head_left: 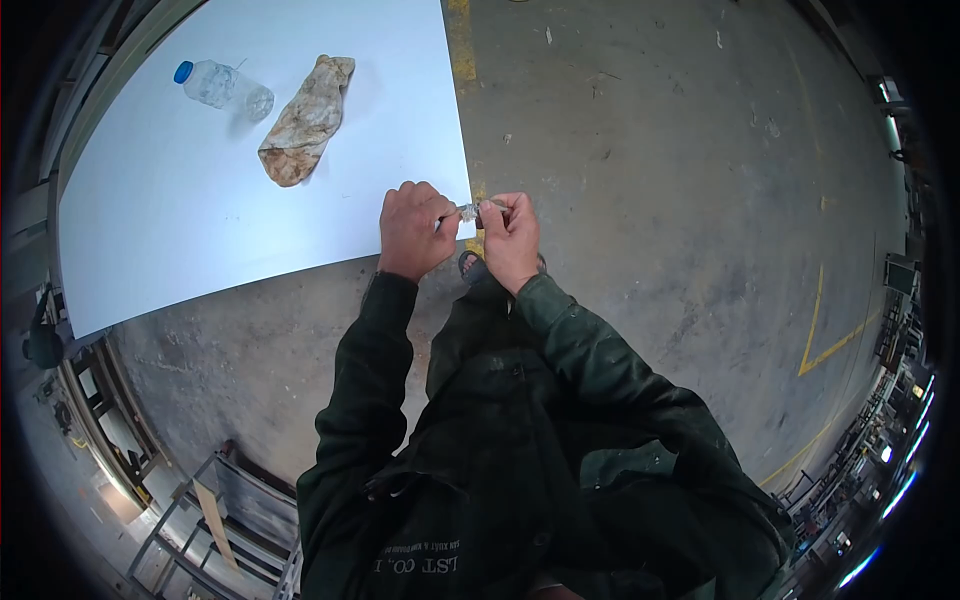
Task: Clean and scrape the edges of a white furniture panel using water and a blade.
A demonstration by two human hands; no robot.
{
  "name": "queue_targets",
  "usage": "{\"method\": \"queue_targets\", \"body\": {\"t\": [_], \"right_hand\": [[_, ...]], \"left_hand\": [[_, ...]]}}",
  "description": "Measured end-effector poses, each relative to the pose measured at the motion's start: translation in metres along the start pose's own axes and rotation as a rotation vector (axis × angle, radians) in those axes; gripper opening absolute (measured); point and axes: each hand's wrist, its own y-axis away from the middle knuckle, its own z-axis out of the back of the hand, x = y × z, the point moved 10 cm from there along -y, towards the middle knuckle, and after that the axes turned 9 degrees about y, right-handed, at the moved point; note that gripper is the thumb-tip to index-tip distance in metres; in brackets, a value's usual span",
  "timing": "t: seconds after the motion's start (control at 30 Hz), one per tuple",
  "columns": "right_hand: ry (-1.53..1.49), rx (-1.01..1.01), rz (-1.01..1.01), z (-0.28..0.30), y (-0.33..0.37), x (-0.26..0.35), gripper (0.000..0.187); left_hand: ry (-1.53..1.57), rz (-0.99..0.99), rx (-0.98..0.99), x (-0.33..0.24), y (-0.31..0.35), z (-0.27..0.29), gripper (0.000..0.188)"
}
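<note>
Left hand [413,230]: your fingers were curled inward, the thumb and forefinger seemingly pinching one end of a small, greyish-white piece [468,212] of unclear material.
Right hand [513,238]: you pinched the other end between thumb and bent forefinger.
Small piece: it sat between your two hands, in view over the right edge of the flat, white desk [210,225], close to its near corner; it was too small to read in detail.
Progress: you had the piece gripped from both sides, and the handling looked under way rather than finished; you had not let it go, and how much was left could not be told.
Elongated, off-white cloth with brown stains [307,122]: it lay on the desk beyond your left hand, well apart from it.
Clear plastic bottle with a blue cap [225,88]: it lay on its side left of the cloth, capped; you could not tell whether it held any liquid.
</note>
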Motion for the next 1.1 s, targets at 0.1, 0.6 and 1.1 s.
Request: {"method": "queue_targets", "body": {"t": [0.1, 0.6, 1.1], "right_hand": [[-0.029, -0.013, -0.009, 0.005, 0.015, -0.002, 0.019], [-0.455, 0.357, -0.207, 0.031, 0.119, -0.008, 0.015], [-0.285, 0.801, -0.601, 0.017, 0.293, -0.052, 0.015]], "left_hand": [[-0.004, 0.012, 0.024, -0.007, 0.01, 0.0, 0.008], [0.173, 0.174, 0.017, -0.075, 0.111, 0.036, 0.007], [0.316, 0.453, -0.073, -0.137, 0.29, 0.066, 0.003]]}}
